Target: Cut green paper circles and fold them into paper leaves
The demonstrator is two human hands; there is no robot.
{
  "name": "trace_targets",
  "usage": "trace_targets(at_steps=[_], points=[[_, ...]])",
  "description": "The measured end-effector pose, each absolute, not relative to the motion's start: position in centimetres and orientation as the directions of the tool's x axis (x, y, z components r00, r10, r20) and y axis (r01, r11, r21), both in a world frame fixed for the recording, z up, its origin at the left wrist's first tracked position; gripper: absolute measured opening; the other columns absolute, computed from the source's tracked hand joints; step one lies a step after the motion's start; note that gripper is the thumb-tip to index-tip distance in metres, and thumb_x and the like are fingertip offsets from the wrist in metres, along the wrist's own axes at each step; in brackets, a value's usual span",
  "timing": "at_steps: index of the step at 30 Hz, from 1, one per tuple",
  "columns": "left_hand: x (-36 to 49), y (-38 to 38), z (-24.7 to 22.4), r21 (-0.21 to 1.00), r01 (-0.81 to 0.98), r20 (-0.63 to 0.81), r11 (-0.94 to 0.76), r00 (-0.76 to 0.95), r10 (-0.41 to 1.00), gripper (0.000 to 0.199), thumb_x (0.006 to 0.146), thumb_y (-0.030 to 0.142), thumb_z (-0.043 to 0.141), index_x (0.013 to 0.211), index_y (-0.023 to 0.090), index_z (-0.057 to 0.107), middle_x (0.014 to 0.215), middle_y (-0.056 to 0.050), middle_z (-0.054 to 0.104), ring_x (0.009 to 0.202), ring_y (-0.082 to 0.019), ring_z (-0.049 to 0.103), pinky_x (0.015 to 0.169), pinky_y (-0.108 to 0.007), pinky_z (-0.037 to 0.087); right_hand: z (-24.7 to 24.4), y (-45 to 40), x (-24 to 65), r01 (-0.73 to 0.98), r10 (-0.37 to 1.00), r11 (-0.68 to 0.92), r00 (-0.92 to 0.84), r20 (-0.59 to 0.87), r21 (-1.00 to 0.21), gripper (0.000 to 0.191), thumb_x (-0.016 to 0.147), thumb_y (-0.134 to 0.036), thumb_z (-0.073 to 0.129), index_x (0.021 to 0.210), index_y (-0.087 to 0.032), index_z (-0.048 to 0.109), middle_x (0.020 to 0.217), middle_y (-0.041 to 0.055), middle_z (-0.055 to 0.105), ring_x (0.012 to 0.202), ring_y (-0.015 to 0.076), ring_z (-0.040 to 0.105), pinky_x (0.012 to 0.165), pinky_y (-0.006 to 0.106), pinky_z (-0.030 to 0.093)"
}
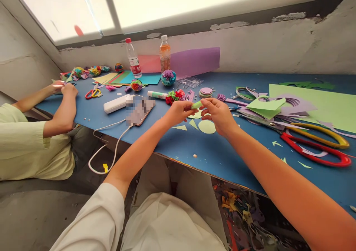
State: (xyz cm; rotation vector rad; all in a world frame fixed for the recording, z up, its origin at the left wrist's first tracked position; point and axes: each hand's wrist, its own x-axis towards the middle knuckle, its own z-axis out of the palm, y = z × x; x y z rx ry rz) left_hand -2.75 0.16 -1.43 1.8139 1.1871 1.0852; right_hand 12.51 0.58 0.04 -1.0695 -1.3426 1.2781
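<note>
The left hand [180,112] and right hand [219,114] both pinch a small light-green paper roll [197,105] above the blue worktop [211,151], near its front edge. Rolling it well seems to call for tight, even fingertip pressure. Its long axis runs roughly left to right, slightly tilted.

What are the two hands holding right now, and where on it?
A small light green paper piece, pinched at its ends between the fingertips of the left hand and right hand.
</note>
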Motion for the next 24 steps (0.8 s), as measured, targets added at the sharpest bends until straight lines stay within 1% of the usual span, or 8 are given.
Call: trace_targets(at_steps=[3, 6, 9, 11, 16, 19, 22, 24], points=[[-2.9, 0.2, -1.6, 0.825, 0.381, 0.321, -0.418, 0.294, 0.901, 0.024, 0.080, 0.028, 0.057, 0.096, 0.012, 0.066, 0.077, -0.002, 0.065, 0.072, -0.012, 0.059, 0.047, -0.013, 0.042, 0.1, 0.7, 12.5, 0.014, 0.985, 0.010, -0.174, 0.007, -1.000, 0.018, 0.071, -0.036, 0.066, 0.076, -0.021, 0.057, 0.073, 0.0002, 0.059, 0.057, 0.0109, 0.052, 0.054, 0.025, 0.046], [-2.9, 0.1, -1.4, 0.849, 0.354, 0.290, -0.391, 0.305, 0.907, 0.033, 0.080, 0.036, 0.057, 0.103, 0.013, 0.065, 0.083, -0.005, 0.066, 0.079, -0.014, 0.060, 0.047, -0.013, 0.042, 0.3, 0.8, 12.6, 0.010, 0.982, 0.003, -0.191, 0.001, -1.000, 0.015, 0.073, -0.034, 0.062, 0.079, -0.021, 0.057, 0.075, 0.0008, 0.061, 0.061, 0.0118, 0.055, 0.057, 0.025, 0.047], [-2.9, 0.0, -0.9, 0.898, 0.293, 0.249, -0.328, 0.276, 0.928, 0.037, 0.082, 0.041, 0.054, 0.100, 0.011, 0.065, 0.085, -0.008, 0.066, 0.084, -0.018, 0.062, 0.046, -0.014, 0.043, 0.7, 0.8, 13.0, 0.007, 0.976, -0.001, -0.216, -0.003, -1.000, 0.015, 0.072, -0.029, 0.063, 0.085, -0.021, 0.058, 0.078, 0.0007, 0.061, 0.066, 0.0121, 0.057, 0.059, 0.025, 0.047], [-3.0, 0.0, -0.6, 0.925, 0.236, 0.230, -0.299, 0.278, 0.933, 0.038, 0.082, 0.043, 0.054, 0.097, 0.009, 0.064, 0.090, -0.010, 0.066, 0.086, -0.020, 0.064, 0.044, -0.014, 0.044, 1.0, 0.8, 13.2, 0.009, 0.971, -0.002, -0.238, -0.004, -1.000, 0.018, 0.072, -0.027, 0.063, 0.088, -0.021, 0.058, 0.080, 0.0008, 0.062, 0.068, 0.0123, 0.058, 0.060, 0.025, 0.047], [-3.2, -0.2, -0.1, 0.962, 0.153, 0.174, -0.227, 0.299, 0.938, 0.043, 0.076, 0.049, 0.060, 0.095, 0.011, 0.063, 0.097, -0.012, 0.066, 0.092, -0.022, 0.065, 0.049, -0.016, 0.047, 1.2, 0.8, 13.5, 0.013, 0.967, 0.038, -0.254, 0.033, -0.999, 0.019, 0.070, -0.024, 0.063, 0.088, -0.021, 0.058, 0.080, 0.0005, 0.062, 0.069, 0.0126, 0.058, 0.063, 0.027, 0.047], [-3.2, -0.1, -0.1, 0.968, 0.141, 0.159, -0.209, 0.303, 0.940, 0.037, 0.080, 0.043, 0.059, 0.098, 0.011, 0.062, 0.097, -0.011, 0.067, 0.091, -0.021, 0.066, 0.050, -0.015, 0.046, 1.1, 1.0, 13.6, 0.052, 0.969, 0.108, -0.228, 0.093, -0.993, 0.022, 0.066, -0.017, 0.060, 0.088, -0.021, 0.059, 0.073, -0.0011, 0.059, 0.064, 0.0124, 0.055, 0.064, 0.029, 0.046], [-3.1, 0.1, -0.4, 0.966, 0.174, 0.137, -0.190, 0.276, 0.951, 0.024, 0.083, 0.028, 0.054, 0.097, 0.010, 0.063, 0.092, -0.010, 0.067, 0.085, -0.018, 0.066, 0.050, -0.014, 0.045, 1.0, 1.1, 13.8, 0.165, 0.959, 0.222, -0.214, 0.185, -0.961, 0.023, 0.064, -0.012, 0.055, 0.083, -0.021, 0.063, 0.068, -0.0012, 0.058, 0.060, 0.0129, 0.051, 0.062, 0.030, 0.045], [-3.1, 0.3, -0.6, 0.963, 0.200, 0.124, -0.181, 0.265, 0.956, 0.020, 0.082, 0.019, 0.053, 0.096, 0.010, 0.064, 0.086, -0.007, 0.067, 0.079, -0.014, 0.065, 0.050, -0.013, 0.044, 0.9, 1.1, 14.0, 0.243, 0.939, 0.290, -0.261, 0.226, -0.926, 0.024, 0.065, -0.011, 0.050, 0.082, -0.021, 0.065, 0.067, -0.0004, 0.058, 0.060, 0.0133, 0.050, 0.061, 0.030, 0.044]])
